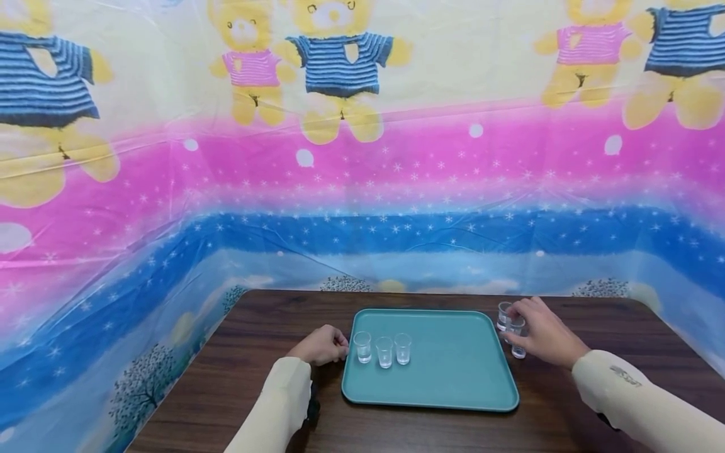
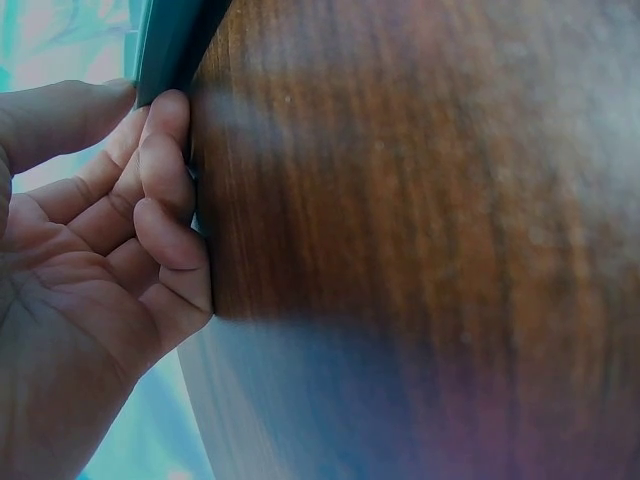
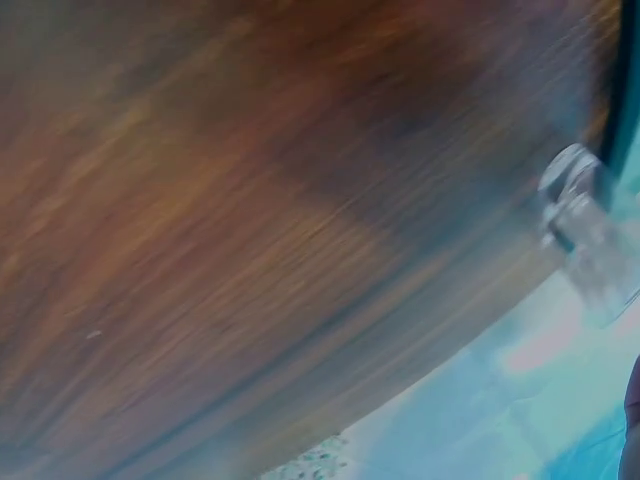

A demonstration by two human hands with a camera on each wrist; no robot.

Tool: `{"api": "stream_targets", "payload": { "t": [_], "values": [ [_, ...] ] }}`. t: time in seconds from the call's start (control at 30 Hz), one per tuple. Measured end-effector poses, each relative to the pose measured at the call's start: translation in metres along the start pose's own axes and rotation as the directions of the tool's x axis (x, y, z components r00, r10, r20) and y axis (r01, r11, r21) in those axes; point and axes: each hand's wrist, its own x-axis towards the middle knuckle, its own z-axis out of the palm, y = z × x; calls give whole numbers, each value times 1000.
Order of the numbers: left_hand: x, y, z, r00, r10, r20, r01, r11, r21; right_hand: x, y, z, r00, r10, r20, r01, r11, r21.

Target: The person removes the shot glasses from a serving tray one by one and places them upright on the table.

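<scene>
Right grip (image 1: 542, 331) at a clear glass (image 1: 518, 352), sleeve print (image 1: 625, 375) illegible

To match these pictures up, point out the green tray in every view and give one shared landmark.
Head: the green tray lies low, just right of centre.
Left wrist: the tray's edge shows top left.
Right wrist: the tray's edge, top right.
Shared landmark: the brown wooden table.

Long, pale cream sleeves cover both forearms. The left sleeve (image 1: 272, 402) looks plain; the right sleeve (image 1: 651, 399) bears a small dark marking (image 1: 625, 375), too fine to read. A black piece (image 1: 313, 404) shows at the left sleeve's underside, partly hidden. Both hands, left hand (image 1: 321, 345) and right hand (image 1: 546, 331), are bare, without gloves.
</scene>
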Motion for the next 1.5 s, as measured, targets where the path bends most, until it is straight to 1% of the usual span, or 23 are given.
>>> {"api": "stream_targets", "payload": {
  "t": [0.1,0.23,0.43,0.6,0.67,0.87,1.0,1.2,1.33,1.5],
  "values": [
    [0,0,1,1000,-5,-1,5,1000,4,5,-9,6,1000,-27,10,27,999,26],
    [-1,1,1,1000,-8,-5,8,1000,11,13,-21,14,997,-72,20,72,997,25],
    [-1,1,1,1000,-22,-3,22,1000,17,24,-38,25,994,-106,38,105,994,38],
    [-1,3,0,1000,-25,-1,25,1000,13,31,-48,33,989,-141,34,139,989,54],
    [-1,3,-1,1000,-22,3,22,1000,12,33,-53,36,989,-139,45,136,989,54],
    [-1,2,-1,1000,-10,8,10,1000,16,38,-68,41,988,-105,114,98,993,66],
    [-2,2,-1,1000,-15,7,15,1000,7,41,-77,45,986,-100,132,93,994,62],
    [-2,2,0,1000,-25,8,25,1000,5,45,-87,49,980,-138,142,123,986,110],
    [-1,2,0,1000,-26,8,26,1000,3,48,-99,50,974,-177,145,155,976,150],
    [-2,1,0,1000,-21,4,21,1000,6,55,-115,56,968,-174,179,144,975,168]
  ]
}}
